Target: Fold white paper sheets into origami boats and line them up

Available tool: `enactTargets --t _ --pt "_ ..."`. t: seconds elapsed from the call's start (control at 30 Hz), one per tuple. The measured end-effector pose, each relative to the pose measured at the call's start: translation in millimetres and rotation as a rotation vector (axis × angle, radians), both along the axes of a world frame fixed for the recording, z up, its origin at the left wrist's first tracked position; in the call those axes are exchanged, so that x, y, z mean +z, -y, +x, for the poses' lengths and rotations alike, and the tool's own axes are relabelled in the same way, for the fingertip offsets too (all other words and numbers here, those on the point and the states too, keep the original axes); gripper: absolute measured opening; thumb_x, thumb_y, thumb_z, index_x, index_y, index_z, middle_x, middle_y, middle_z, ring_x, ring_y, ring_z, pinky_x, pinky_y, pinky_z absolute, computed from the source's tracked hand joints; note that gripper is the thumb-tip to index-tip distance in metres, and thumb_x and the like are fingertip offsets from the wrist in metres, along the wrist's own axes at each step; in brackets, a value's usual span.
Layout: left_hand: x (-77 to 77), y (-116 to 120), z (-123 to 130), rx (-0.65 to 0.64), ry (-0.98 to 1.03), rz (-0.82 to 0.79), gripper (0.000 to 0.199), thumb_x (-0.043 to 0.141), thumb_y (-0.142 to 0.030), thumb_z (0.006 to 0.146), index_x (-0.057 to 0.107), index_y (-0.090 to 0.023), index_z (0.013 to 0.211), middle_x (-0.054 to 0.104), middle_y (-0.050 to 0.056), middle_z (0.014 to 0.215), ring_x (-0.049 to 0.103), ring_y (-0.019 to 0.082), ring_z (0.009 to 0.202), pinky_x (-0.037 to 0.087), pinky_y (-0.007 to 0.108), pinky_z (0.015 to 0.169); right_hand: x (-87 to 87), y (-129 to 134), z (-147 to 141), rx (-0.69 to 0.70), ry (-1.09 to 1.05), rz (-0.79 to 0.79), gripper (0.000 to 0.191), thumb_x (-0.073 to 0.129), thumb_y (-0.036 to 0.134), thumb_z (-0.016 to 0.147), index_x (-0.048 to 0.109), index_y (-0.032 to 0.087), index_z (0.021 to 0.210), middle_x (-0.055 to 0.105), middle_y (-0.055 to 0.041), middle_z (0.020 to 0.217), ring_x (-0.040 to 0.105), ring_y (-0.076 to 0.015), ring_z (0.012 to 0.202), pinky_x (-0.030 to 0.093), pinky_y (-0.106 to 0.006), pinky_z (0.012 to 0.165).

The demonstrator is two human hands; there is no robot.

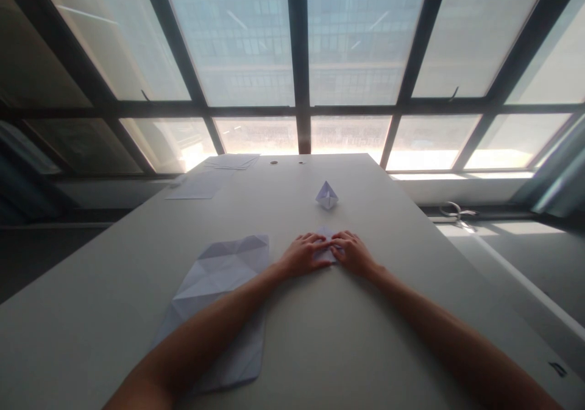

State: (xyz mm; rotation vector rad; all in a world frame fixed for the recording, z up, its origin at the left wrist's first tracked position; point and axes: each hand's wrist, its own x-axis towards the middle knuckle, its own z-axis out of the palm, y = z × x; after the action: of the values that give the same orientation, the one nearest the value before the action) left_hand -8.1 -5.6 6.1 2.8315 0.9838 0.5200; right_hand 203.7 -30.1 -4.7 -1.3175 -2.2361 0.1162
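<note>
A small folded paper (325, 254) lies on the table, mostly covered by both hands. My left hand (305, 254) grips it from the left, its fingers over the far part and its thumb at the near edge. My right hand (354, 251) bends its fingers over the paper's right side, and the fingertips of the two hands meet at its middle. Just beyond the hands stands a folded white paper shape with a pointed top (326, 197). A large creased sheet of paper (223, 270) is spread under and beside my left forearm.
Several flat white sheets (233, 162) lie at the far left of the white table (320, 337), with another sheet (194, 187) nearer. A round hole (273, 162) shows near the far edge. Dark-framed windows (299, 63) rise behind. Right of the table, a silvery curved object (457, 214) rests lower down.
</note>
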Motion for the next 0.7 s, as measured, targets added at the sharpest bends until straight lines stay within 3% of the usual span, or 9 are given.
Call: enactTargets --t 0.23,0.53,0.7 --pt "-8.4 -2.6 -0.1 -0.005 0.082 0.004 0.038 0.056 -0.048 0.092 0.063 -0.032 0.126 0.062 0.003 0.132 0.054 0.024 0.125 0.040 0.039 0.107 8.5 5.0 1.3 0.005 0.034 0.030 0.022 0.056 0.037 0.094 0.073 0.024 0.101 0.071 -0.0055 0.107 0.060 -0.0214 0.103 0.041 -0.036 0.093" --pt "0.8 1.8 0.6 -0.026 0.062 0.010 0.034 0.046 -0.044 0.098 0.064 -0.031 0.124 0.063 0.002 0.131 0.053 0.023 0.127 0.040 0.037 0.107 10.4 3.2 6.1 0.054 0.095 0.048 0.024 0.058 0.041 0.094 0.073 0.024 0.101 0.072 -0.0065 0.109 0.061 -0.0232 0.103 0.040 -0.038 0.093" --pt "-2.6 -3.7 -0.5 -0.039 0.041 -0.013 0.036 0.048 -0.048 0.097 0.062 -0.032 0.126 0.060 0.003 0.134 0.052 0.023 0.129 0.039 0.037 0.109 8.9 -0.6 14.7 0.127 0.091 0.061 0.022 0.060 0.040 0.092 0.073 0.026 0.103 0.070 -0.0065 0.113 0.059 -0.0234 0.106 0.041 -0.038 0.094"
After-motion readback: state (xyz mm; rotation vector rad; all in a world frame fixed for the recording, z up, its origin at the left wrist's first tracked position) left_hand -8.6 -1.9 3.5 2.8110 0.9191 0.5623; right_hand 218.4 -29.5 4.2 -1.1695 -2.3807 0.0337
